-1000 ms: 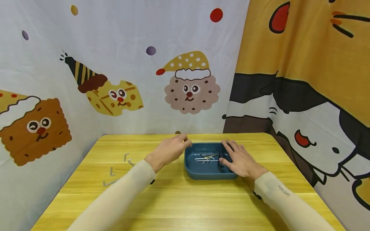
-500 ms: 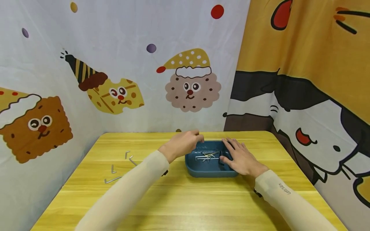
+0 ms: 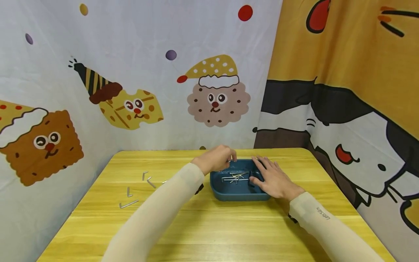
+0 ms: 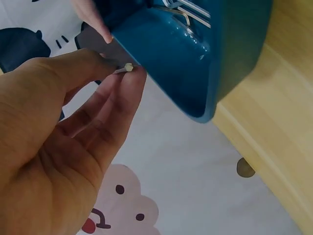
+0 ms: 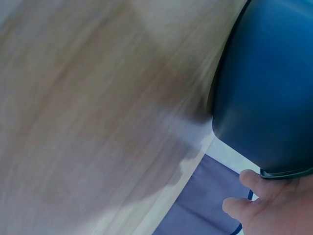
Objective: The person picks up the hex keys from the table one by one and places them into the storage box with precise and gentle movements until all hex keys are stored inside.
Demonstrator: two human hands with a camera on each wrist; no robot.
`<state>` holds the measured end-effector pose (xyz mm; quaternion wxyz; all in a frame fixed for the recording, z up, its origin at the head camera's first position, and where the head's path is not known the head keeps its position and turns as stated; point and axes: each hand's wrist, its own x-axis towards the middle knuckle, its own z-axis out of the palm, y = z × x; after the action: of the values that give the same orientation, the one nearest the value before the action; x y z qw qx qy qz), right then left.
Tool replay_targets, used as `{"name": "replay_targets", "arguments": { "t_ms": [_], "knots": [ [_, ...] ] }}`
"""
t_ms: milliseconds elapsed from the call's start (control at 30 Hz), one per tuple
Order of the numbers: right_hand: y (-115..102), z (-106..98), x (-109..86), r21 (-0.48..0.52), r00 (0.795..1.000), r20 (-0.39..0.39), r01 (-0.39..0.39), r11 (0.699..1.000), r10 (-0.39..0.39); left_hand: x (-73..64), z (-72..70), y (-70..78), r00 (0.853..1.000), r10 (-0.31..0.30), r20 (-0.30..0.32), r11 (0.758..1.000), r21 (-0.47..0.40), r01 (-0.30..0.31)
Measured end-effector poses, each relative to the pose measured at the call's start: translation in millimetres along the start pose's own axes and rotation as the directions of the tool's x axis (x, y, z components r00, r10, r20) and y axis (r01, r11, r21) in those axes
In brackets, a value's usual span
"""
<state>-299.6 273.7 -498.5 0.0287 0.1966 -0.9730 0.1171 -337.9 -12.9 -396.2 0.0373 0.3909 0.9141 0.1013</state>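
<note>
My left hand [image 3: 216, 159] is over the left back part of a blue box [image 3: 240, 197]. Between thumb and fingertips it pinches a small metal hex key [image 4: 126, 68], whose end shows in the left wrist view; the rest is hidden by the fingers. My right hand [image 3: 277, 183] rests across the right end of the box, fingers spread over the rim and thumb inside beside a dark divider. In the right wrist view its fingers [image 5: 239, 209] reach past the rim. Several hex keys [image 3: 234, 178] lie in a loose heap on the box floor.
On the left of the wooden table [image 3: 209, 233] lie several loose hex keys, among them a small L-shaped one [image 3: 129, 193] and a longer one [image 3: 128, 204]. Another hex key [image 3: 164, 181] is partly covered by the left sleeve. A printed curtain [image 3: 147, 43] hangs behind the table.
My left hand has moved right, from beside the box's left edge to over its left back part. The right hand and the box have hardly moved.
</note>
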Motion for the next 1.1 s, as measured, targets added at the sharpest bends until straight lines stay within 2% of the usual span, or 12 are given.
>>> {"name": "replay_targets", "arguments": {
  "t_ms": [267,433,567,800,967,1100],
  "knots": [
    [0,-3,1.1,0.013,1.0,0.005,-0.002,1.0,0.002,9.0,0.7,7.2,0.998,-0.053,0.046,0.999,0.008,0.052],
    [1,-4,1.1,0.007,1.0,0.006,0.001,1.0,-0.001,15.2,2.4,14.1,0.991,-0.087,0.103,0.996,0.031,0.084],
    [2,-2,0.7,-0.003,1.0,0.002,0.01,1.0,-0.01,18.6,4.6,22.6,0.987,-0.09,0.136,0.994,0.073,0.08],
    [3,0,-0.9,-0.008,1.0,-0.008,0.021,1.0,-0.021,27.3,10.7,32.9,0.983,-0.094,0.157,0.992,0.1,0.079],
    [2,0,-1.2,0.005,1.0,-0.014,0.024,1.0,-0.024,32.1,18.5,37.4,0.984,-0.05,0.169,0.989,0.145,0.025],
    [2,1,-0.9,0.007,1.0,-0.017,0.023,1.0,-0.023,34.6,24.8,38.4,0.983,-0.036,0.182,0.989,0.144,0.01]
  ]
}}
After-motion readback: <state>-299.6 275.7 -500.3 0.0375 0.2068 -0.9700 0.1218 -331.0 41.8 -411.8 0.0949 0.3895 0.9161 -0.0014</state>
